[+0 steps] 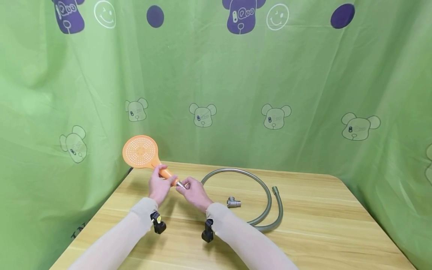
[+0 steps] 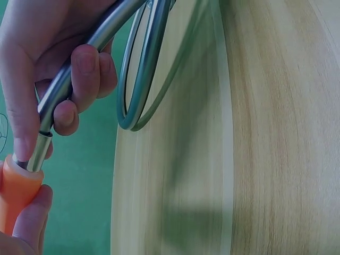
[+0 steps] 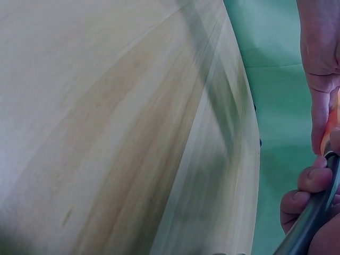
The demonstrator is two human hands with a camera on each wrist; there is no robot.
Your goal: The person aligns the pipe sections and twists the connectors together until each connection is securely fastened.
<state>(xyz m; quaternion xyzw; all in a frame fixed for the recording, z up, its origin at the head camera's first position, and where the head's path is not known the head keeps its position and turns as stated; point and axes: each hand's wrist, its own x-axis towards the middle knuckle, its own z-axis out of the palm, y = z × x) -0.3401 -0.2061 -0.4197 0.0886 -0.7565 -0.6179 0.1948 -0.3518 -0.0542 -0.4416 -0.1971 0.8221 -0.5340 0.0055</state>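
An orange shower head (image 1: 140, 152) with a round perforated face is raised at the left over the table's far edge. My left hand (image 1: 159, 186) grips its handle (image 1: 165, 173). At the handle's lower end, my right hand (image 1: 195, 195) holds the grey shower hose (image 2: 59, 87) close behind its metal end fitting (image 2: 39, 152). That fitting meets the handle's open end, as the left wrist view shows. From the right hand the hose loops over the table, its other end fitting (image 1: 275, 189) pointing away from me. The right wrist view catches both hands at its right edge.
A small metal T-shaped valve (image 1: 233, 202) lies on the wooden table (image 1: 324, 225) inside the hose's loop. Green patterned curtain (image 1: 236, 75) hangs behind the table and along both sides. A small black camera is strapped to each wrist.
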